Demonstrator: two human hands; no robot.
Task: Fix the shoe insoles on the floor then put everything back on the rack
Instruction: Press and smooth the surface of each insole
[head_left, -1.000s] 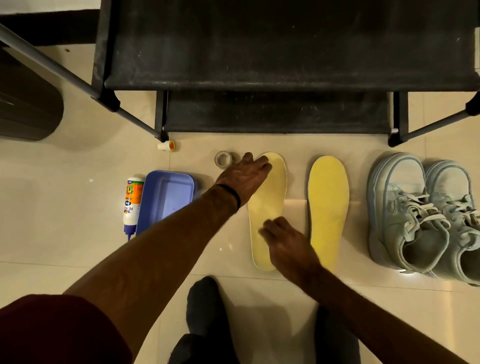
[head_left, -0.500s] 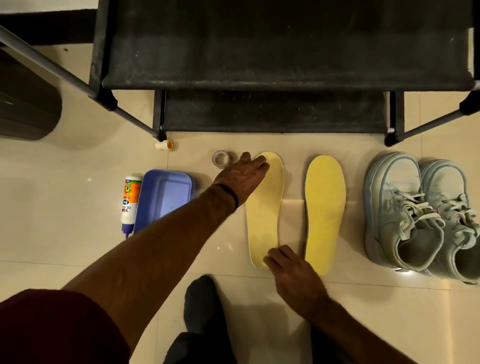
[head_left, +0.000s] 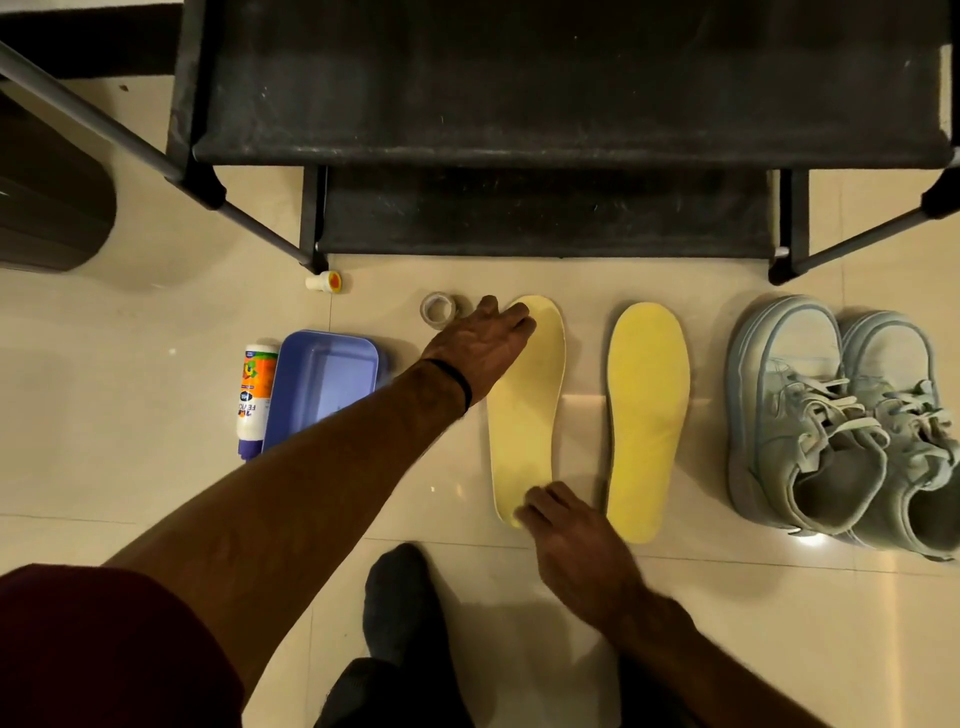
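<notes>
1. While the pale insole (head_left: 524, 410) lies on the floor (head_left: 130, 415), long axis pointing toward the rack (head_left: 519, 104), both hands press it flat-fingered.
2. Left hand (head_left: 480, 345) covers the toe, right hand (head_left: 566, 525) the nearer heel.

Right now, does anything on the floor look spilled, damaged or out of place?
Only the glue bottle: it lies on its side beside the blue tray, with a small cap loose near the rack leg. No spill shows.

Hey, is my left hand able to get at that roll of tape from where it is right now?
Probably yes. The left hand rests on the toe of the pale insole, and the tape roll lies on bare floor right beside its thumb, with nothing between them.
</notes>
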